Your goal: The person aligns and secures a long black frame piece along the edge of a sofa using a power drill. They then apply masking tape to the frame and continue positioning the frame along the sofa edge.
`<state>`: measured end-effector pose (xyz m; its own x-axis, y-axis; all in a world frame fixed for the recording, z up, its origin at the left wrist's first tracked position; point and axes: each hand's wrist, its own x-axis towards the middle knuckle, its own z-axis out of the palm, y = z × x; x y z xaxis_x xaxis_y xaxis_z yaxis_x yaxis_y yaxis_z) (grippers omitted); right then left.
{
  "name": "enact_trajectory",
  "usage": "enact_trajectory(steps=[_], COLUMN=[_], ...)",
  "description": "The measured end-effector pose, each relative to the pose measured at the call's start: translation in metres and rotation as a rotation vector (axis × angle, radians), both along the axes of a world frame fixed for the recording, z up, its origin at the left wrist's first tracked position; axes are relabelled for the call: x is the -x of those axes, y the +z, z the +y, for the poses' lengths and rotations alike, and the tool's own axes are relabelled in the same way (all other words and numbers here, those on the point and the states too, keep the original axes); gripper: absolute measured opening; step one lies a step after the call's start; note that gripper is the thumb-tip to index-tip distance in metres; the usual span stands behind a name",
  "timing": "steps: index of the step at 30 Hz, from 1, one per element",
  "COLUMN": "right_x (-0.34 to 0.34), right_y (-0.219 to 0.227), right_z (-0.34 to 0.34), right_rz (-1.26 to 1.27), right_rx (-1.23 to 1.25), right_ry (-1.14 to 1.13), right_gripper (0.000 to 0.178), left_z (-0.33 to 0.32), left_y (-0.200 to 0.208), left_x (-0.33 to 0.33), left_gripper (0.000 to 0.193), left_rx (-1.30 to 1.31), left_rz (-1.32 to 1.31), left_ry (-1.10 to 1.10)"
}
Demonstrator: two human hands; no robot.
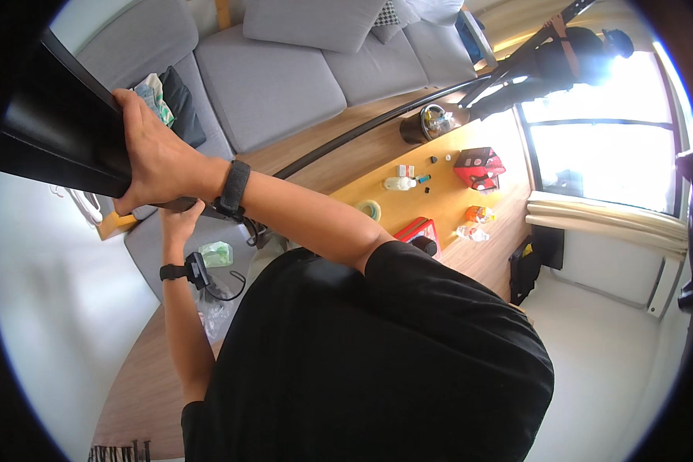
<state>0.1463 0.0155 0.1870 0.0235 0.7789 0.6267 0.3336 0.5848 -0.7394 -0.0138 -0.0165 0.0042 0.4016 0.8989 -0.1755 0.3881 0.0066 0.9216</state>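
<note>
A long black beam (61, 146), wide and glossy at its near end, fills the upper left. My right hand (158, 158) spans it, fingertips over the far edge and thumb at the near edge. Just below, my left hand (181, 223) grips the beam's underside, its fingers partly hidden. Both my wrists wear black straps, and a small black device (199, 271) sits on the left one. A slim black rail (369, 125) runs from behind my right forearm toward the upper right. There another person (574, 58) in dark clothes has a hand on black bars.
Behind the rail stands a grey sofa (269, 92) with cushions and bags. A wooden table (362, 181) carries a tape roll (369, 209), bottles, a red box (481, 167) and a red case (418, 229). A black bin (413, 129) stands beyond; a white wall (46, 269) is close left.
</note>
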Motion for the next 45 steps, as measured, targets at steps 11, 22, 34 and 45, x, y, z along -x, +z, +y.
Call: enact_trajectory(steps=[11, 22, 34, 45], right_x=[-0.014, -0.025, -0.034, -0.123], right_y=[0.001, -0.003, -0.029, -0.138], right_z=[-0.006, 0.003, 0.036, -0.062], right_rz=[0.030, 0.092, 0.083, 0.295], right_rx=[0.069, 0.182, 0.218, 0.789], right_ry=[0.033, -0.026, -0.060, -0.004], right_gripper=[0.119, 0.130, 0.126, 0.085], left_z=[-0.003, 0.011, 0.045, 0.073], left_y=[0.001, -0.009, -0.027, -0.022], left_x=[-0.011, -0.025, -0.027, -0.035], left_gripper=[0.033, 0.035, 0.044, 0.052], left_rx=[-0.158, -0.028, 0.099, 0.087], left_rz=[0.062, -0.012, -0.012, 0.103], left_ry=[-0.026, 0.055, 0.084, 0.152])
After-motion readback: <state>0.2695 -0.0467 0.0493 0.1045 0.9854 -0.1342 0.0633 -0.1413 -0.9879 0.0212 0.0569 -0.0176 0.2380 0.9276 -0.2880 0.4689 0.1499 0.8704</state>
